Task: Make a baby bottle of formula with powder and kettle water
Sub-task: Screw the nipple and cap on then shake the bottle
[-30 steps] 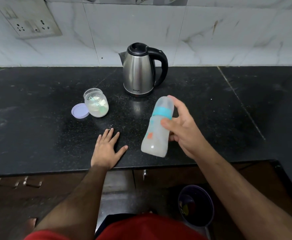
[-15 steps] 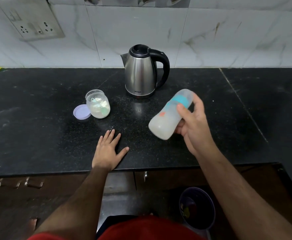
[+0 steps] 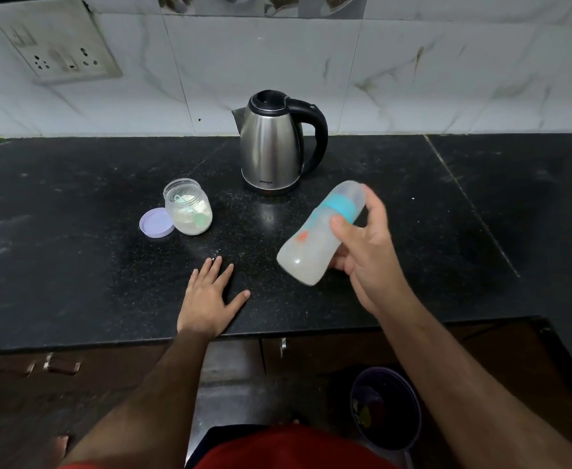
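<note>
Above the counter [image 3: 74, 231], your right hand [image 3: 365, 252] grips the tilted, capped bottle [image 3: 315, 238]; shake firmly, left hand [image 3: 206, 299] flat and empty.

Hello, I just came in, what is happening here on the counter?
A person is making baby formula. The right hand holds the baby bottle tilted above the black counter, capped end pointing away, cloudy white inside. The left hand rests flat on the counter. The powder jar stands open, with its purple lid lying beside it. The steel kettle stands upright behind, near the wall.
</note>
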`<action>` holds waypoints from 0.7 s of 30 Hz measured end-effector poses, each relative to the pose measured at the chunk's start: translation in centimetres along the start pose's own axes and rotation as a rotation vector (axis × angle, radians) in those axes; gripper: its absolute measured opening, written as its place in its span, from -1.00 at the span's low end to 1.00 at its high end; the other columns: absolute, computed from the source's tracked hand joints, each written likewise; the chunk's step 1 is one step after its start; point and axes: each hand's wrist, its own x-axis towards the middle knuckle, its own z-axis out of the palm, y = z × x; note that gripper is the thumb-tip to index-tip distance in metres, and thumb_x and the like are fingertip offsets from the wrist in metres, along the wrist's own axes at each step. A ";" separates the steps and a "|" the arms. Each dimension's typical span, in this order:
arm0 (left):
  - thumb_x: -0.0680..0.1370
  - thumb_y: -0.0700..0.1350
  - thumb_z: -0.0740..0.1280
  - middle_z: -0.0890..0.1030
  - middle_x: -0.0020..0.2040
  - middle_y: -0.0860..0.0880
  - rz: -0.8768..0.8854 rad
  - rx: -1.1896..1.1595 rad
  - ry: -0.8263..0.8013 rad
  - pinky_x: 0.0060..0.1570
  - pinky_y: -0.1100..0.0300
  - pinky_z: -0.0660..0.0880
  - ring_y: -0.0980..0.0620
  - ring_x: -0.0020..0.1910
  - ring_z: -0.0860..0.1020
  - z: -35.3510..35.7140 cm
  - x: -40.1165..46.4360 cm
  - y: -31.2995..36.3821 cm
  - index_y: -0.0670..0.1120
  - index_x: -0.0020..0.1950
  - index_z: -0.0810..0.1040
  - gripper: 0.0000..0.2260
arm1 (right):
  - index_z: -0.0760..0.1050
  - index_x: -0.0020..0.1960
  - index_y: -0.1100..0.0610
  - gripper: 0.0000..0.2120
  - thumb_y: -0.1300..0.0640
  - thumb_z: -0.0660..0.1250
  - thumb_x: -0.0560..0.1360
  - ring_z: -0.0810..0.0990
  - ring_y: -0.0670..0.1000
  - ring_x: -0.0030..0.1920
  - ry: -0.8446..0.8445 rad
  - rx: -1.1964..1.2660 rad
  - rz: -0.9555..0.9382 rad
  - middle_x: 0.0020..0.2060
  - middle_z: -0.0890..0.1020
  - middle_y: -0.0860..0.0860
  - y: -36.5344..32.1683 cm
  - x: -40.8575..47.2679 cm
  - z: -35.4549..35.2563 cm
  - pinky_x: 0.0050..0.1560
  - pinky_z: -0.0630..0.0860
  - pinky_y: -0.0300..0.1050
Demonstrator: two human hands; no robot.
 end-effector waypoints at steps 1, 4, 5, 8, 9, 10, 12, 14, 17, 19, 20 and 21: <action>0.54 0.38 0.10 0.13 0.62 -0.03 -0.001 -0.002 0.000 0.58 0.02 -0.11 0.03 0.61 -0.03 0.0 0.0 0.0 0.01 0.57 0.25 -0.30 | 0.07 0.55 -0.08 -0.26 0.09 0.38 0.49 0.71 0.08 0.04 -0.054 -0.022 0.033 -0.02 0.72 -0.05 0.1 -0.3 0.1 -0.09 0.65 0.04; 0.54 0.38 0.10 0.13 0.62 -0.03 0.000 -0.001 -0.001 0.58 0.02 -0.10 0.03 0.61 -0.03 0.0 0.1 0.0 0.01 0.57 0.25 -0.30 | 0.11 0.54 -0.09 -0.25 0.10 0.42 0.47 0.70 0.09 0.05 -0.114 -0.067 0.061 0.00 0.71 -0.01 0.0 -0.6 0.3 -0.06 0.66 0.06; 0.54 0.38 0.10 0.13 0.62 -0.03 0.000 -0.005 0.001 0.58 0.02 -0.10 0.04 0.61 -0.03 0.0 0.1 0.0 0.00 0.57 0.26 -0.30 | 0.12 0.53 -0.08 -0.26 0.10 0.42 0.48 0.70 0.09 0.05 -0.079 -0.049 0.032 0.00 0.71 -0.03 -0.2 -0.4 0.2 -0.05 0.65 0.08; 0.54 0.38 0.11 0.14 0.62 -0.03 0.002 -0.014 0.006 0.58 0.01 -0.09 0.04 0.61 -0.02 0.2 0.1 -0.1 0.00 0.56 0.27 -0.30 | 0.10 0.53 -0.05 -0.30 0.08 0.37 0.50 0.70 0.06 0.04 0.063 0.032 -0.048 -0.04 0.71 -0.12 -0.6 0.4 0.0 -0.08 0.65 0.07; 0.54 0.38 0.10 0.14 0.62 -0.03 0.003 -0.014 0.008 0.58 0.01 -0.09 0.03 0.61 -0.02 0.2 0.1 -0.1 0.00 0.56 0.27 -0.30 | 0.08 0.54 -0.04 -0.29 0.08 0.36 0.50 0.70 0.06 0.04 0.073 0.036 -0.055 -0.04 0.71 -0.12 -0.6 0.4 0.0 -0.09 0.65 0.06; 0.54 0.38 0.10 0.14 0.62 -0.03 0.003 -0.013 0.010 0.58 0.01 -0.09 0.03 0.61 -0.02 0.2 0.1 -0.1 0.00 0.56 0.27 -0.30 | 0.08 0.54 -0.04 -0.28 0.08 0.36 0.50 0.70 0.06 0.04 0.054 0.029 -0.046 -0.02 0.71 -0.11 -0.4 0.3 0.1 -0.10 0.64 0.03; 0.53 0.39 0.10 0.14 0.61 -0.04 0.003 -0.011 0.011 0.58 0.01 -0.09 0.03 0.61 -0.02 0.2 0.1 -0.2 0.00 0.56 0.27 -0.29 | 0.08 0.54 -0.07 -0.26 0.12 0.38 0.49 0.70 0.08 0.04 -0.049 -0.009 0.009 0.01 0.71 -0.05 0.1 -0.3 0.3 -0.10 0.64 -0.01; 0.53 0.40 0.08 0.14 0.62 -0.03 0.004 0.000 0.005 0.58 0.01 -0.09 0.03 0.61 -0.02 0.3 0.1 -0.2 0.00 0.56 0.27 -0.28 | 0.11 0.53 -0.10 -0.26 0.13 0.40 0.47 0.70 0.07 0.03 -0.125 -0.057 0.046 0.01 0.71 -0.02 0.5 -0.8 0.4 -0.10 0.64 -0.04; 0.53 0.39 0.09 0.14 0.62 -0.03 0.005 0.005 0.008 0.58 0.03 -0.10 0.03 0.61 -0.02 0.3 0.1 -0.2 0.01 0.56 0.26 -0.29 | 0.08 0.54 -0.07 -0.26 0.12 0.38 0.48 0.70 0.06 0.04 -0.059 -0.023 -0.011 0.00 0.71 -0.07 0.1 -0.5 0.4 -0.08 0.64 0.00; 0.54 0.39 0.10 0.14 0.62 -0.03 0.004 0.002 0.012 0.58 0.03 -0.10 0.03 0.61 -0.02 0.3 0.1 -0.2 0.01 0.56 0.27 -0.30 | 0.02 0.56 -0.03 -0.25 0.11 0.36 0.51 0.69 0.05 0.05 0.016 0.010 -0.057 -0.02 0.70 -0.12 -0.2 0.0 0.3 -0.07 0.64 0.03; 0.54 0.38 0.11 0.14 0.61 -0.03 0.005 0.000 0.013 0.58 0.02 -0.10 0.03 0.61 -0.02 0.3 0.1 -0.2 0.01 0.56 0.27 -0.30 | 0.01 0.57 -0.02 -0.25 0.11 0.35 0.52 0.69 0.04 0.05 0.022 0.015 -0.065 -0.02 0.70 -0.13 -0.3 0.0 0.3 -0.08 0.64 0.02; 0.54 0.38 0.11 0.15 0.61 -0.04 0.005 -0.002 0.014 0.58 0.02 -0.10 0.03 0.61 -0.02 0.3 0.1 -0.2 0.01 0.56 0.28 -0.31 | 0.02 0.56 -0.03 -0.26 0.12 0.35 0.52 0.70 0.04 0.04 0.001 0.012 -0.060 -0.02 0.70 -0.12 -0.2 -0.1 0.4 -0.09 0.64 0.00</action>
